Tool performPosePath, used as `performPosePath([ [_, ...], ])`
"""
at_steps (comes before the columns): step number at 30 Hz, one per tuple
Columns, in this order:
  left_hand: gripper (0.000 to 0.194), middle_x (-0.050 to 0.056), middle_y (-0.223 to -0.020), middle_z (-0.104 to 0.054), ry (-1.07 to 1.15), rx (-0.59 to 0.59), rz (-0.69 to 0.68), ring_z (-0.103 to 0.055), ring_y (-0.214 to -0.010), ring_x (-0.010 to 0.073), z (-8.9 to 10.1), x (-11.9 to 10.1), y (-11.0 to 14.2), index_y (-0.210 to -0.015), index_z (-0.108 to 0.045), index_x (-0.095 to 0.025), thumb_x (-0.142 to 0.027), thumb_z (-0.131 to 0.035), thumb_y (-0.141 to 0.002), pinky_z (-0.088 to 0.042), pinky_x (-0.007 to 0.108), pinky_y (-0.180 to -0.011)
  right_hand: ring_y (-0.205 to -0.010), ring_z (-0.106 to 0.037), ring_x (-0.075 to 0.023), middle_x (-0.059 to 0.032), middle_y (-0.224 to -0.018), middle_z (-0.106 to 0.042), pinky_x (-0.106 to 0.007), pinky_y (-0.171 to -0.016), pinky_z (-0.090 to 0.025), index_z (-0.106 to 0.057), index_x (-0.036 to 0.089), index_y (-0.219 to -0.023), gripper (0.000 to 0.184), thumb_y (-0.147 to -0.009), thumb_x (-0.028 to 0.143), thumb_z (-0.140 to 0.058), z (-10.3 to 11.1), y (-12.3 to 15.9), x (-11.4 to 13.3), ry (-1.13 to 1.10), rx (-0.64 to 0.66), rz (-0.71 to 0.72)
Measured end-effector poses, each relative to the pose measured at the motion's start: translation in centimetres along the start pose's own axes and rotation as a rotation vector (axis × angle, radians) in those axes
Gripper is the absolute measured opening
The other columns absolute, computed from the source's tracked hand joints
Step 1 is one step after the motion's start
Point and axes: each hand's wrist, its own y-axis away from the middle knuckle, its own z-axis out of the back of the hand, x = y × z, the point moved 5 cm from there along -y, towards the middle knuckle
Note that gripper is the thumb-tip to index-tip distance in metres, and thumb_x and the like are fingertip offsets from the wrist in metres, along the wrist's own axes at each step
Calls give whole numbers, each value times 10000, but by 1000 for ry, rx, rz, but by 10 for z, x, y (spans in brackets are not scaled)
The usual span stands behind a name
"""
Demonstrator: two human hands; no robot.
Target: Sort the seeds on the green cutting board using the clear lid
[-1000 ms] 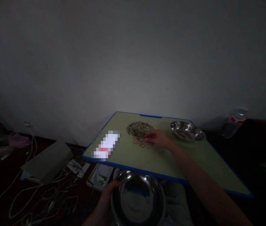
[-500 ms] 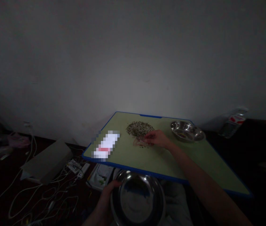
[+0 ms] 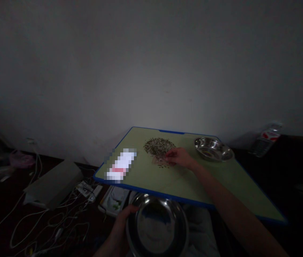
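On the pale green table point(image 3: 194, 185) with a blue rim lies a spread pile of small brown and whitish seed-like bits point(image 3: 158, 145). My right hand point(image 3: 180, 157) reaches in from the right, its fingers closed on a clear, pinkish plastic piece point(image 3: 158, 159) at the pile's near edge. Its exact kind is too dim to tell. A few loose bits lie just in front of it. Below the table's front edge, my left hand point(image 3: 121, 225) grips the left rim of a shiny metal bowl point(image 3: 155, 223), whose inside faces up toward me.
A second metal bowl point(image 3: 213, 149) stands at the table's back right. A bright, pixelated phone-like object point(image 3: 121, 166) lies on the left. Beyond the table are a plastic bottle point(image 3: 266, 140), a grey box point(image 3: 53, 184), tangled white cables point(image 3: 57, 223) and a pale wall point(image 3: 151, 64).
The plastic piece in my right hand has shifted slightly, and more loose bits show in front of it. My left hand and the bowl stay almost still.
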Motion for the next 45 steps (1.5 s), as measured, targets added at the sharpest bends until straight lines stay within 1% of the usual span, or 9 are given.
performPosePath([
  [13,189,44,-438,-630,11,24,17,-556,-443,175,-9,-3,7,-517,-585,-140,-271,-556,-650,-383,306,-533,-486,-565,-120,-9,-575,-632,-228,-470,-458,-639,149,-725,187,-592,279,-663,-4,3,3,14,39,-24],
  [16,193,39,-439,-631,-5,13,10,-556,-455,171,-10,-3,8,-508,-586,-138,-261,-551,-652,-383,300,-537,-467,-551,-114,-8,-549,-621,-225,-467,-446,-642,141,-723,190,-589,274,-665,-3,3,6,48,37,6],
  [22,200,33,-426,-620,-7,9,17,-542,-439,163,-11,-3,9,-497,-580,-140,-252,-544,-658,-374,298,-531,-504,-570,-120,-27,-613,-650,-231,-492,-454,-654,132,-744,227,-604,311,-657,-6,4,6,53,67,26],
  [25,182,14,-409,-603,0,-19,-43,-530,-425,144,-8,-5,9,-483,-569,-144,-219,-560,-649,-358,274,-507,-516,-576,-122,-27,-616,-651,-230,-498,-459,-652,130,-750,255,-593,330,-670,-5,4,7,45,68,22],
  [28,163,12,-411,-603,6,-22,-75,-534,-427,149,-6,-5,6,-494,-573,-144,-214,-574,-642,-360,276,-507,-485,-562,-113,-14,-574,-628,-230,-479,-464,-636,124,-744,294,-559,344,-695,1,5,10,-19,65,0],
  [31,161,55,-465,-641,9,30,1,-567,-464,191,-6,1,3,-544,-602,-130,-252,-572,-643,-384,314,-541,-467,-555,-104,-10,-562,-613,-226,-462,-466,-618,118,-744,318,-543,350,-704,16,9,10,-78,11,-25],
  [35,172,77,-508,-664,12,46,2,-587,-498,215,-4,3,1,-640,-638,-113,-274,-577,-642,-389,329,-559,-468,-556,-104,-17,-537,-603,-217,-453,-457,-614,112,-757,336,-563,377,-688,32,25,1,-64,-56,-59],
  [40,213,58,-513,-665,52,82,39,-593,-512,217,-4,9,1,-731,-663,-116,-289,-589,-633,-400,339,-596,-464,-556,-116,-28,-547,-613,-249,-471,-468,-619,114,-763,356,-573,410,-678,38,45,-18,-64,-89,-99],
  [45,175,59,-562,-687,58,90,58,-611,-574,229,-3,9,2,-704,-666,-130,-275,-599,-632,-406,345,-637,-472,-565,-133,-32,-547,-616,-275,-487,-478,-621,117,-765,358,-565,407,-685,38,46,-23,-109,-113,-118],
])
